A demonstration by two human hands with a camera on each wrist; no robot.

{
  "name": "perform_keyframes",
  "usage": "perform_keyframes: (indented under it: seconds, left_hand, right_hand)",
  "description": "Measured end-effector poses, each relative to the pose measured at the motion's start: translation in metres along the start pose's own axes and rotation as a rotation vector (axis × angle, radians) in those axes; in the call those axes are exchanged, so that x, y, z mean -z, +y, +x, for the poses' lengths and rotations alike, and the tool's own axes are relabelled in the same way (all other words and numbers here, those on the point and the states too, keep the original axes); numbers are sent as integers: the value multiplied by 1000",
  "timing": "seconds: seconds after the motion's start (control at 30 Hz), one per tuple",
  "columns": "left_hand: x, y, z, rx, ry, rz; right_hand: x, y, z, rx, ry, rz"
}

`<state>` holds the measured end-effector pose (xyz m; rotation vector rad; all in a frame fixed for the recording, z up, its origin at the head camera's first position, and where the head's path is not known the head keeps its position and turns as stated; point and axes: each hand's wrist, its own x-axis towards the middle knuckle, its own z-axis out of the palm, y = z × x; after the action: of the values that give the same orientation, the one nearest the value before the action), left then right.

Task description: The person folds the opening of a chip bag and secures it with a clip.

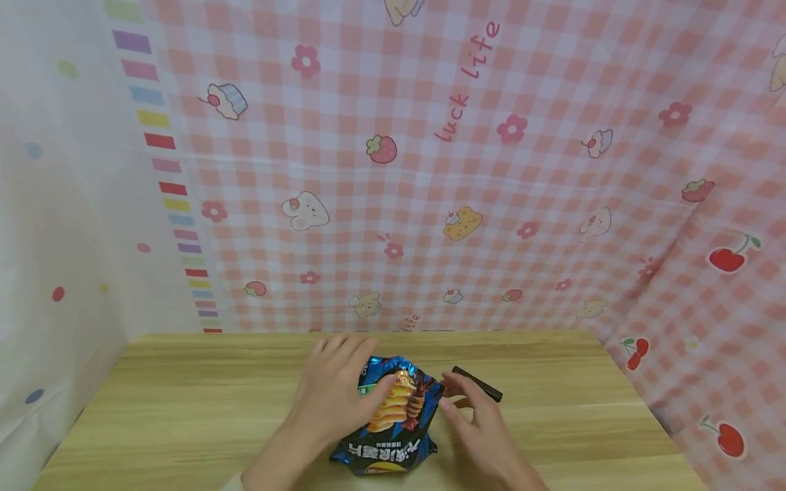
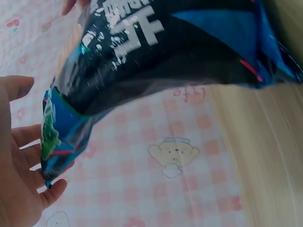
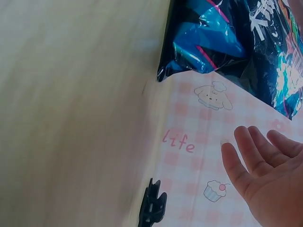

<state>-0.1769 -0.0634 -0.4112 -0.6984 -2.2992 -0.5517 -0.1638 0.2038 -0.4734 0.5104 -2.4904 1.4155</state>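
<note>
A shiny blue-and-black bag of potato chips [image 1: 402, 426], printed with wavy chips and white lettering, sits in front of me between both hands. My left hand [image 1: 334, 389] lies along its left side, the thumb over the printed front. In the left wrist view the fingers [image 2: 29, 137] are loosely bent behind a bag corner, with the thumb apart from the foil. My right hand [image 1: 482, 426] is at the bag's right edge, fingertips close to the upper corner. Its relaxed fingers [image 3: 255, 151] hold nothing in the right wrist view.
On the wooden table [image 1: 202, 409], just beyond my right hand, lies a slim black bar [image 1: 485, 387] with a hooked end [image 3: 154, 203]. Pink checked cloth [image 1: 393, 177] hangs behind and along the right; white dotted cloth [image 1: 67, 225] is on the left.
</note>
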Motion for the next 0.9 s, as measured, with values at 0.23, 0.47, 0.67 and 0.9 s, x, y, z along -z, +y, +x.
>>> perform_keyframes:
  seconds: [0.23, 0.47, 0.67, 0.9]
  left_hand:
    - [-2, 10, 3, 59, -62, 38]
    - [-5, 18, 5, 94, -90, 51]
    - [-10, 23, 7, 107, -72, 10]
    - [-13, 26, 6, 106, -44, -12]
  right_hand:
    - [-5, -3, 0, -34, 31, 19]
    - [-7, -8, 1, -149, 32, 79]
    - [-7, -10, 4, -181, 28, 91]
    - [-8, -12, 6, -216, 22, 108]
